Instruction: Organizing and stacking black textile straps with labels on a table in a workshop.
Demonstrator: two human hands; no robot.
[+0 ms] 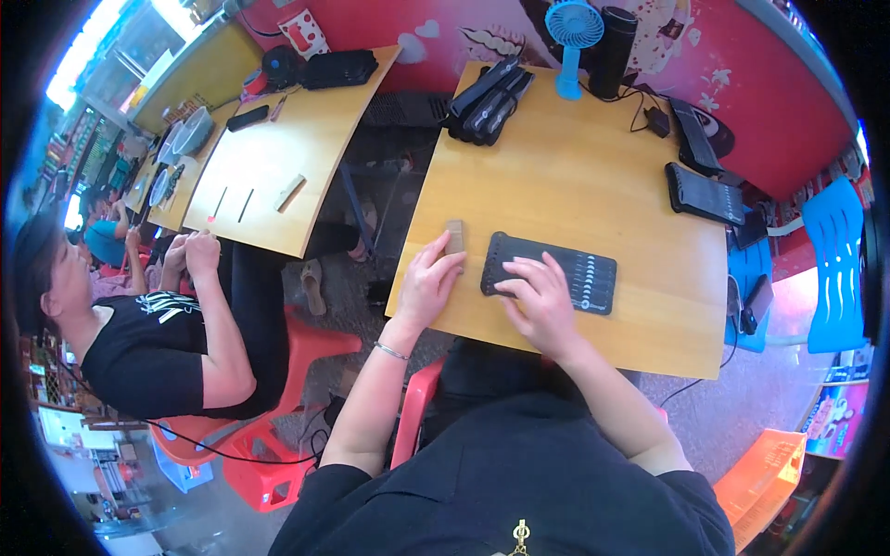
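My left hand [428, 282] rests near the table's front left, its fingers closed about the lower end of a small tan block [454, 236]. Just to the right lies a flat black rectangular case [553, 270] with rounded corners and a row of pale marks along its right part. Above the left half of that case is my right hand [541, 304], fingers bent and apart, with nothing visible between them. Its fingertips hide part of the case's surface, and whether they touch it I cannot tell.
On my table [533, 176] a stack of black cases [489, 102] lies at the far left. Behind are a blue fan [569, 46] and a black cylinder [614, 51]; another black case [705, 195] sits at the right edge. A person [158, 334] sits at the left table [287, 148].
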